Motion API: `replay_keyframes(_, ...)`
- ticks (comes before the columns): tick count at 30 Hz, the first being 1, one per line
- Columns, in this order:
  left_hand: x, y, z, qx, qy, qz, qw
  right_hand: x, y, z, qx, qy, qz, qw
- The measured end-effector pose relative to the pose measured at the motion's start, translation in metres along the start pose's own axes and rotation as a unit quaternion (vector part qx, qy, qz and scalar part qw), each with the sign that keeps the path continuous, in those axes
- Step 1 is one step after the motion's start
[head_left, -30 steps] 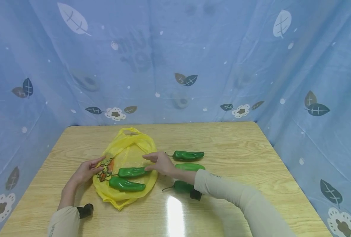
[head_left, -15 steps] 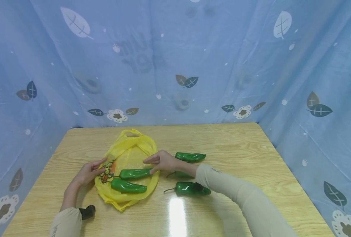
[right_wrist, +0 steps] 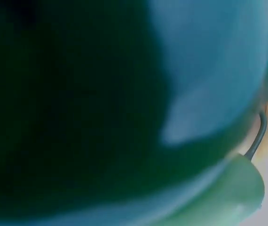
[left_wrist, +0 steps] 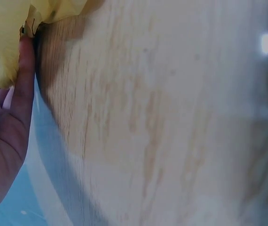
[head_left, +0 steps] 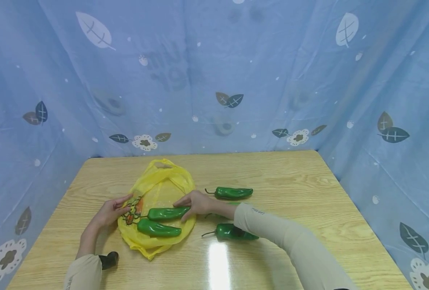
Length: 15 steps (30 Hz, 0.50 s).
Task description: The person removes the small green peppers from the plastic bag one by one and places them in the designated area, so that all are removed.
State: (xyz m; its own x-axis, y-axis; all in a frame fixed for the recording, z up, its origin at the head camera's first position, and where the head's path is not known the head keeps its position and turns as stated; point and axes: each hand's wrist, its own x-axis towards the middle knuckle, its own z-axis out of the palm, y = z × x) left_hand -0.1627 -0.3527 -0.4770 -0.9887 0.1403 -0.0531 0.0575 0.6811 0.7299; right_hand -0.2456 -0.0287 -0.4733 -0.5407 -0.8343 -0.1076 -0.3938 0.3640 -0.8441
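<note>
Right hand (head_left: 197, 203) — around tip of farther pepper (head_left: 165, 213) on yellow bag (head_left: 165, 193), grip unclear | left hand (head_left: 108, 212) — pinching bag edge

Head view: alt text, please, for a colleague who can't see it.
The right hand is at the tip of one of two green peppers on a yellow plastic bag; the left hand touches the bag's left edge. Three more peppers, one mostly hidden by the right arm, lie on the wooden table to the right.
</note>
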Motion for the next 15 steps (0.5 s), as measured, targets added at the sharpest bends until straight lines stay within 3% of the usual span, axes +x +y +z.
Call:
replay_keyframes(10,0.0,0.002,-0.001,-0.001,-0.003,-0.009,1.0,0.002,-0.01,0.0,-0.034,0.019,0.006,0.9992)
replay_keyframes(15,-0.001,0.002,-0.001,-0.003,-0.004,-0.008,1.0,0.002,-0.015,-0.005,-0.001,0.036,0.029,0.9989)
